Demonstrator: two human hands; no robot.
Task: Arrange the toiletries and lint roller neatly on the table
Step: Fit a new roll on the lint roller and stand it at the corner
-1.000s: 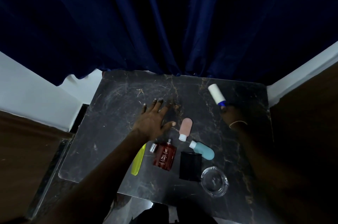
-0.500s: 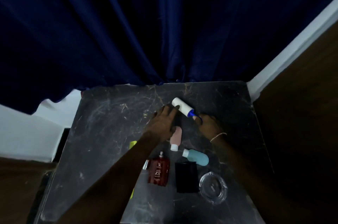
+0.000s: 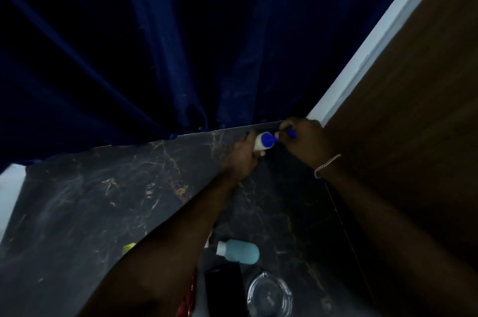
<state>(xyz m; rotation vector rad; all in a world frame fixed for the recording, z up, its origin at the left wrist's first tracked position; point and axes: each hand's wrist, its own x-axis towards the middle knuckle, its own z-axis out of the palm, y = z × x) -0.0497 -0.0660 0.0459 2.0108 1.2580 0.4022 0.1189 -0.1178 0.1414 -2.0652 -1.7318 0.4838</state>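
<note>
1. Lint roller [image 3: 261, 144], white cylinder with blue handle, sits at the dark marbled counter's [image 3: 108, 202] far edge.
2. Left hand [image 3: 244, 154] fingers wrap the roll; right hand [image 3: 304, 139] pinches the handle.
3. Soft teal bottle [image 3: 240, 251] lies near the front edge.

Far right corner of table [image 3: 108, 202] occupied by both hands, closed around lint roller [image 3: 262, 141]; curtain [image 3: 155, 57] hangs directly behind. Left half of tabletop is left open. Near edge is crowded by teal bottle [image 3: 241, 251], black box [image 3: 223, 288] and glass dish [image 3: 269, 296].
</note>
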